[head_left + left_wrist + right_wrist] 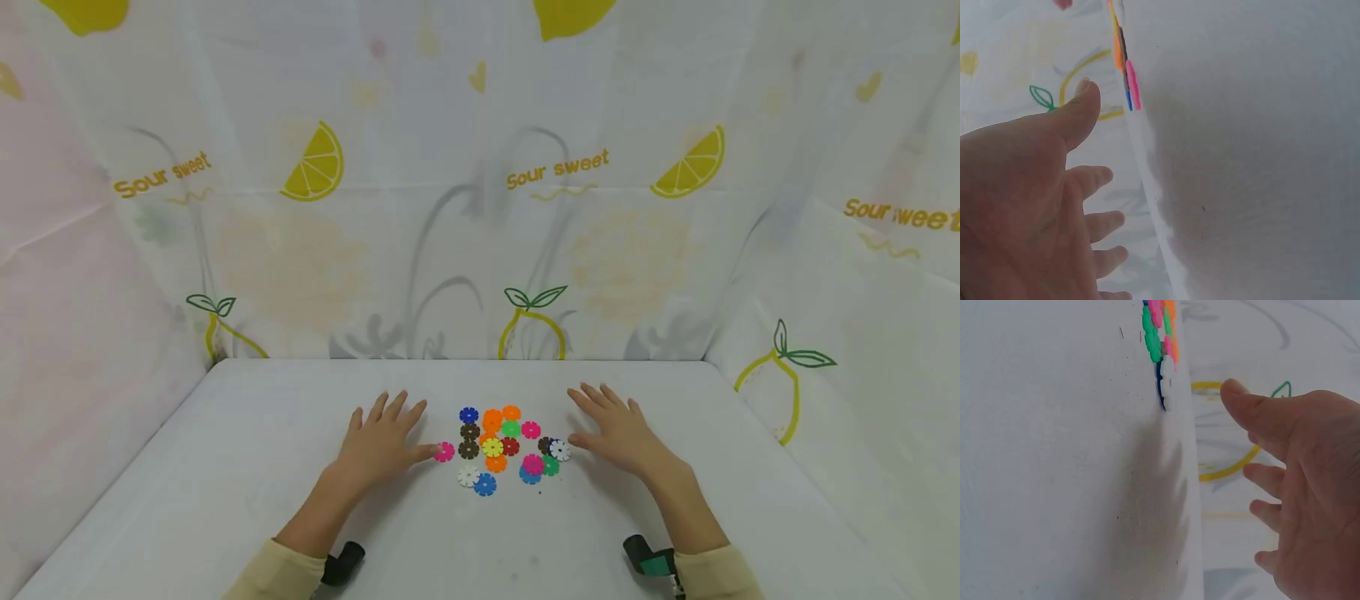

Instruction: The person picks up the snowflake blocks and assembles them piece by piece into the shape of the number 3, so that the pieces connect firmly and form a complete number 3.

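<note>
Several notched plastic discs lie in a loose cluster mid-table in the head view, some overlapping. Among them are a yellow disc (492, 447), a dark blue disc (468, 415), a white disc (468, 476) and a red disc (510, 447). To the left of the cluster my left hand (381, 446) hovers, fingers spread, its thumb nearest a pink disc (444, 452). On the other side my right hand (618, 429) is spread too, thumb toward another white disc (559, 450). Both wrist views show the hands raised above the table, holding nothing.
The white tabletop (480, 550) reaches back to a hanging cloth (450, 233) printed with lemons, which also encloses both sides. Dark wrist devices sit at the left cuff (343, 563) and right cuff (648, 557). A tiny dark speck lies just in front of the discs.
</note>
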Demonstrator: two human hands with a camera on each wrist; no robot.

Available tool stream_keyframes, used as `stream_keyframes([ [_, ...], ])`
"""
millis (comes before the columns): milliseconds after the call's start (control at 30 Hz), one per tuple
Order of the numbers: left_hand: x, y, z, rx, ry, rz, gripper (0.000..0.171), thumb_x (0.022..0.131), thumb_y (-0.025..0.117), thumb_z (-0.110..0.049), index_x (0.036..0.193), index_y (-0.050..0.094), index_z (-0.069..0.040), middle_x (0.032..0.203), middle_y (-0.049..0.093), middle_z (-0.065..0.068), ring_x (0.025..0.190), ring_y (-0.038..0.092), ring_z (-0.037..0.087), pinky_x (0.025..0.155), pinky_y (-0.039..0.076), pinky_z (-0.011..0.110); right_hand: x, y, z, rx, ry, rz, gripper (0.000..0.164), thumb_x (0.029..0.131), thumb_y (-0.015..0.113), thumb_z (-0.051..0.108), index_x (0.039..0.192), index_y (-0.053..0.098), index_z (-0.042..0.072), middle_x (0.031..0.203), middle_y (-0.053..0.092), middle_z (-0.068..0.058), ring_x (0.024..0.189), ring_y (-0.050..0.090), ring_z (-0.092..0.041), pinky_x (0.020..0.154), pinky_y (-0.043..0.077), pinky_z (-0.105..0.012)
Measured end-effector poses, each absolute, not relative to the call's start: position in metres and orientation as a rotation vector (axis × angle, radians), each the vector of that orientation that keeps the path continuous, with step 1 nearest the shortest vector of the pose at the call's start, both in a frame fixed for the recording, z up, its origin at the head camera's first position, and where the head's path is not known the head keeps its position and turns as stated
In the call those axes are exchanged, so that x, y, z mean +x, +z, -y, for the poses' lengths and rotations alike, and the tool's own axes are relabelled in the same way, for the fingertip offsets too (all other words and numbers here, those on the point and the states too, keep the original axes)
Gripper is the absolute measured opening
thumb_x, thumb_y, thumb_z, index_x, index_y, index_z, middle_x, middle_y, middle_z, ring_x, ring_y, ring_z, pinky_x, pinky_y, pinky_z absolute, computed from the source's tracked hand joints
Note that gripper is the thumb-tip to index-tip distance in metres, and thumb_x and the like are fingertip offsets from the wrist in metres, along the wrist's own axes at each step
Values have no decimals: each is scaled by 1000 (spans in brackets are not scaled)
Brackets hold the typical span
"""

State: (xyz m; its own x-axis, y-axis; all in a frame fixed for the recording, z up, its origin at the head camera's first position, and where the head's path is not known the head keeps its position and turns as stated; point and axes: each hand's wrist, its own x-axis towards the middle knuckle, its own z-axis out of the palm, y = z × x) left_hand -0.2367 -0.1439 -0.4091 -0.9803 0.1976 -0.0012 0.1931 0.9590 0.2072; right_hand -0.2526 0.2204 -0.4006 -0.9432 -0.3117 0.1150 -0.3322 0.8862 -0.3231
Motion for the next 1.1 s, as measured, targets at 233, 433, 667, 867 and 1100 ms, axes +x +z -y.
stream_keyframes([
  [233,-227,-403,134,338,289,-3055,77,86,67,-56,148,46,-15,157,39,18,147,28,46,114,20,72,-251,-401,-209,534,525,3060,70,85,74,34,147,48,17,154,44,-17,146,30,-46,112,16,-76],
  [433,-219,-400,127,388,273,-3037,67,87,68,-52,143,54,-18,153,44,16,144,34,45,113,26,70,-249,-404,-203,568,467,3064,59,84,76,29,138,58,13,144,53,-18,140,40,-42,111,24,-74],
  [667,-216,-402,123,435,277,-3032,56,88,69,-46,137,60,-20,150,49,16,141,39,44,113,28,68,-246,-406,-195,516,450,3112,48,82,79,25,127,66,14,132,61,-14,128,52,-35,111,33,-66],
  [867,-217,-402,121,525,303,-3079,43,86,74,-35,126,69,-19,139,59,13,134,49,38,109,36,64,-244,-405,-190,512,467,3080,37,80,81,21,116,71,15,118,66,-7,114,58,-27,101,48,-52],
  [1100,-220,-405,118,565,311,-3117,32,83,79,-26,114,75,-19,122,69,8,120,59,31,104,44,60,-245,-405,-187,544,497,3038,19,80,80,10,98,74,11,97,65,-2,97,58,-20,90,55,-41],
])
